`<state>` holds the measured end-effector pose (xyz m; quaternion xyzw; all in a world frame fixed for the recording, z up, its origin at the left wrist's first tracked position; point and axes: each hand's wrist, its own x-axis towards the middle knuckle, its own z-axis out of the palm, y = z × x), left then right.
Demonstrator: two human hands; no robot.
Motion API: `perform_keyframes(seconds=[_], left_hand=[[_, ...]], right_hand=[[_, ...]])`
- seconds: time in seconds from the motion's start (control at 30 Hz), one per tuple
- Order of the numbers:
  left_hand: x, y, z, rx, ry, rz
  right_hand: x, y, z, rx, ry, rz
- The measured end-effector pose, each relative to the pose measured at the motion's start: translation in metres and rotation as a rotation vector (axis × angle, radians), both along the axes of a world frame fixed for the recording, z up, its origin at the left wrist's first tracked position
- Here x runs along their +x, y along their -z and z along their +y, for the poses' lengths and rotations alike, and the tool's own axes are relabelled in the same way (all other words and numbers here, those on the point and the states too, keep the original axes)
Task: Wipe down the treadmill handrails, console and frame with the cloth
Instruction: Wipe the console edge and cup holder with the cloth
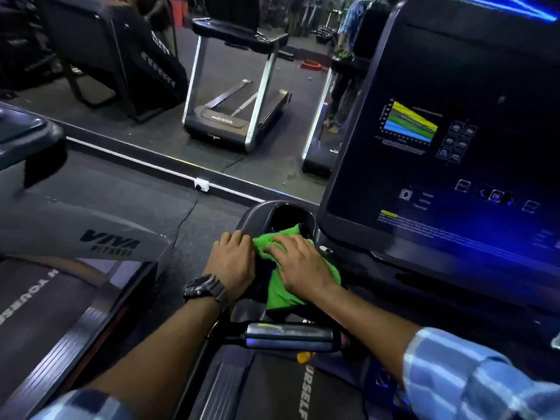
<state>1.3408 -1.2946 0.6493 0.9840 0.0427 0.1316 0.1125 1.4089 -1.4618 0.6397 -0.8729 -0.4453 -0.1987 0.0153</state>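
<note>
Both forearms reach in; the right hand (298, 265) presses flat, fingers spread, on the green cloth (283, 286) at the console's (439, 140) lower-left corner by the cup holder (281, 213). Left hand (233, 262) rests, fingers relaxed, touching the cloth's edge. Judging by this, screen, handrail (288, 336) and frame remain to wipe.

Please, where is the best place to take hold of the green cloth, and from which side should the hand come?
Probably the bare lower edge of the green cloth, nearest the person, pinched from the left. The right hand lies flat on its middle, the left hand rests at its left edge, and the far corner dips into the cup holder.
</note>
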Motion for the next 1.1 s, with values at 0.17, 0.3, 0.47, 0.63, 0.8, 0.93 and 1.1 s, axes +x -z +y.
perform_keyframes(seconds=[0.17, 0.3, 0.47, 0.63, 0.8, 0.93, 1.1], left_hand=[[0.005, 0.003, -0.004, -0.12, -0.088, -0.071], [0.003, 0.003, -0.002, -0.287, -0.114, -0.146], [-0.003, -0.004, -0.011, -0.129, -0.028, -0.101], [-0.003, -0.001, -0.009, -0.098, -0.045, -0.084], [-0.003, -0.001, -0.01, -0.105, -0.04, -0.091], [-0.004, -0.002, -0.01, -0.071, -0.037, -0.053], [-0.002, 0.0, -0.01, -0.059, -0.002, -0.022]], right_hand=[[0.022, -0.014, 0.07, 0.313, 0.481, 0.356], [0.034, -0.011, 0.08, 0.254, 0.155, 0.358], [0.013, -0.001, 0.019, 0.141, 0.111, 0.236], [0.065, -0.02, 0.086, 0.324, 0.448, 0.464], [0.079, -0.012, 0.072, 0.357, 0.735, 0.285], [0.075, -0.019, 0.065, 0.167, 0.724, 0.22], [0.077, -0.024, 0.075, -0.053, 0.729, 0.675]])
